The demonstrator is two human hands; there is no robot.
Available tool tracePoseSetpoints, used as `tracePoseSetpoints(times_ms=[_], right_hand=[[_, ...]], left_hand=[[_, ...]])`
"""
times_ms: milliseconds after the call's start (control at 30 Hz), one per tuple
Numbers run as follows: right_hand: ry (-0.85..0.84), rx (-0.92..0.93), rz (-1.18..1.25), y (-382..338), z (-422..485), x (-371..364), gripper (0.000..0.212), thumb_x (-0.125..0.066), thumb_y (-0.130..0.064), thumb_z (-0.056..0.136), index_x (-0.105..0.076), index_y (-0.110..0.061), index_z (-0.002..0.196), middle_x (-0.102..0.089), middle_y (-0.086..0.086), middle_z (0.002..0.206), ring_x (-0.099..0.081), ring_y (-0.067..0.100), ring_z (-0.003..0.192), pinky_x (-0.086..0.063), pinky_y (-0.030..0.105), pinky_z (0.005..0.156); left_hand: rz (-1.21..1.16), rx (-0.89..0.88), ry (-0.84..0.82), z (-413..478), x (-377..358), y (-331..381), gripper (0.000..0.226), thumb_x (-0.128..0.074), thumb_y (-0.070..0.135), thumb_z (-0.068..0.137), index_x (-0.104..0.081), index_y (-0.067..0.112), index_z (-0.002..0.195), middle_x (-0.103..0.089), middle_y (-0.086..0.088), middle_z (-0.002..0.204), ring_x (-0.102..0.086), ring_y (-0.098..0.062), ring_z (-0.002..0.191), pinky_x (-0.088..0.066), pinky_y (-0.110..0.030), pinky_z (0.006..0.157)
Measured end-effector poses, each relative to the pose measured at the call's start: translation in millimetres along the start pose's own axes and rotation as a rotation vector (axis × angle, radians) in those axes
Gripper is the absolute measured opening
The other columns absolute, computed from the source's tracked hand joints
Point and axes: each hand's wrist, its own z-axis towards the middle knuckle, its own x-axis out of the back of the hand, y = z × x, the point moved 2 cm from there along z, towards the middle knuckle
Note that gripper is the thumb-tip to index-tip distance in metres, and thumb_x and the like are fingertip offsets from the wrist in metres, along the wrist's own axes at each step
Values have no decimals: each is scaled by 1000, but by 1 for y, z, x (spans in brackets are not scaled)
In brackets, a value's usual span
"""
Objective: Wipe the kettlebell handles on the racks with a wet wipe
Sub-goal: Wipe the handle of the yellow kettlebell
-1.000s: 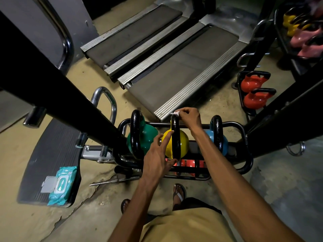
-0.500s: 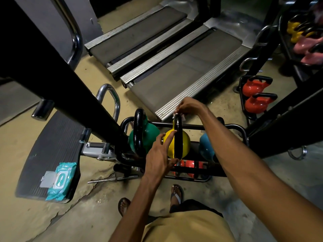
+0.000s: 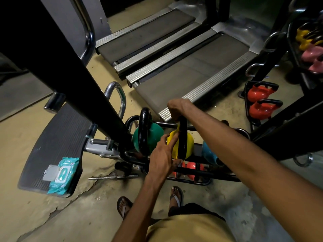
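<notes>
Right hand (image 3: 178, 108) curled over far top of black handle (image 3: 183, 137) on yellow kettlebell (image 3: 189, 144); wet wipe presumably under fingers, not visible. Left hand (image 3: 163, 155) flat, fingers straight, pressing bell's near side, gripping nothing. Bell sits mid rack (image 3: 218, 176), between green kettlebell (image 3: 154, 135) and blue kettlebell (image 3: 208, 153). To do well: wrap wipe fully round handle, drag along whole arc to near end, brace bell against rocking. Wipe pack (image 3: 63, 173) on ribbed footplate (image 3: 57, 137), well left, if fresh sheet needed.
</notes>
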Motion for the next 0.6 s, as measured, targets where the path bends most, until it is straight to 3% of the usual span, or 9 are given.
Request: tracePoseSetpoints(times_ms=[133, 200, 300, 400, 467, 600], right_hand=[[-25, 123, -97, 1, 0, -5, 35, -58, -27, 99, -65, -5, 125, -68, 11, 125, -64, 26, 109, -49, 27, 90], [16, 130, -143, 8, 0, -6, 28, -61, -27, 96, -69, -7, 114, -70, 13, 122, -66, 27, 109, -49, 29, 89], [291, 59, -53, 19, -10, -14, 12, -72, -15, 80, -66, -5, 84, -73, 19, 100, -69, 35, 92, -56, 37, 79], [507, 112, 46, 13, -54, -43, 15, -69, -13, 80, -69, -2, 89, -67, 20, 99, -64, 40, 97, -54, 42, 78], [503, 133, 41, 3, -84, -74, 13, -68, -11, 84, -73, -4, 94, -62, 13, 106, -59, 31, 101, -53, 40, 78], [485, 237, 51, -13, -127, -111, 14, -74, -13, 83, -77, -12, 97, -60, 5, 111, -52, 21, 106, -53, 33, 81]], left_hand=[[-19, -9, 14, 0, -3, -1, 111, -84, 42, 76, -7, 48, 157, -23, -4, 162, -43, -25, 137, -52, -41, 95], [-26, -16, 15, 1, -3, -2, 112, -83, 42, 76, -5, 50, 157, -23, -4, 162, -42, -25, 138, -52, -42, 96], [-68, -18, 45, 0, 0, -2, 118, -87, 43, 71, -6, 51, 157, -28, 0, 159, -45, -23, 135, -53, -42, 95], [-212, 74, 114, -5, 0, -3, 126, -89, 43, 64, -7, 40, 160, -36, 2, 154, -49, -20, 131, -55, -43, 94], [-265, 118, 160, -8, 0, -5, 123, -86, 44, 68, -8, 30, 161, -38, 1, 154, -48, -18, 133, -53, -38, 94], [-289, 138, 170, -8, -1, -8, 117, -80, 38, 75, -3, 27, 162, -38, 1, 153, -49, -18, 131, -51, -33, 88]])
